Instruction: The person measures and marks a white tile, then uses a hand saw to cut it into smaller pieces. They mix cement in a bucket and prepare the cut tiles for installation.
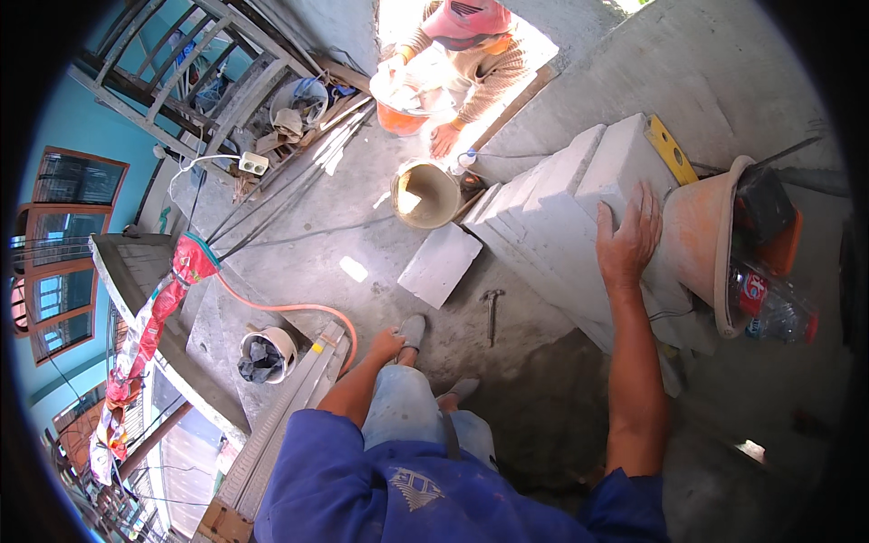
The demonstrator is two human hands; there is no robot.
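My right hand (630, 233) lies flat with fingers spread on the end of a stack of light grey blocks (579, 185). A yellow spirit level (671, 149) stands against the far end of the stack. Just right of that hand, a tipped plastic tub (701, 237) holds a clear bottle (774, 308) and dark items. My left hand (387, 346) hangs over my thigh with its fingers curled in, and nothing shows in it. A single grey block (441, 265) lies on the floor beyond my feet, with a hammer (491, 317) to its right.
A co-worker (489, 77) crouches at the far doorway beside an orange bucket (401, 118). Nearer stands an open bucket (425, 195). On the left are a small pail (267, 355), an orange hose (299, 308), long metal bars (294, 389), a power strip (253, 163) and a wooden ladder (186, 68).
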